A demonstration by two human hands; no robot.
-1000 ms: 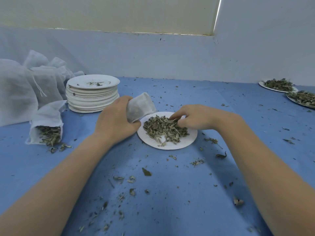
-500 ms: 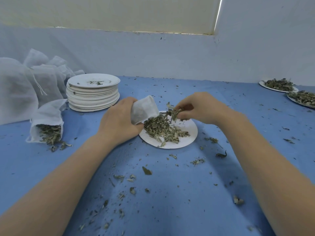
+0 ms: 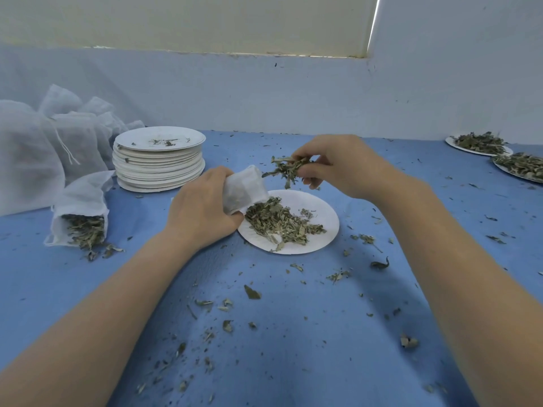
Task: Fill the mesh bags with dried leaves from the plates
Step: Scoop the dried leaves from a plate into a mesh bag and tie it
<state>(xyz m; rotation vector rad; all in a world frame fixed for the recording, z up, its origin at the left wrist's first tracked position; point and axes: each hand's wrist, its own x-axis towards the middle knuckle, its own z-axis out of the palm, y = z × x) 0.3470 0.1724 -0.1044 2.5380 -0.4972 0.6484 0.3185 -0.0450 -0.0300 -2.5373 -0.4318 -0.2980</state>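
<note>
- Carrying a pinch of leaves point(image 3: 289, 168) toward the bag point(image 3: 245, 190) is the step in hand: the right hand point(image 3: 338, 167) has fingers and thumb curled round the clump, which hangs above the plate point(image 3: 320, 227), just right of the bag's top.
- The left hand point(image 3: 202, 210) grips the bag with fingers wrapped round its lower part, at the plate's near-left rim; the bag tilts up and toward the right hand.
- Whether the bag's mouth is open cannot be told, since the fabric looks folded at the top. I judge that the left thumb and fingers should spread the mouth before the leaves arrive.
- Keep the bag over the plate, so that anything dropped lands on the pile point(image 3: 279, 223) below the right hand and not on the desk point(image 3: 293, 333), which already carries many crumbs.
- Long strands dangle under the right fingers; leading with them into the mouth, then pushing the rest in before letting go, should lose fewer.
- The leaves look brittle, so a gentle pinch is likely better than a hard squeeze.
- Much remains: the pile is large, and two more heaped plates point(image 3: 499, 154) lie well beyond the right hand.
- Beyond the left hand stand an emptied stack point(image 3: 160, 163) and a filled bag point(image 3: 82, 212) spilling leaves.
</note>
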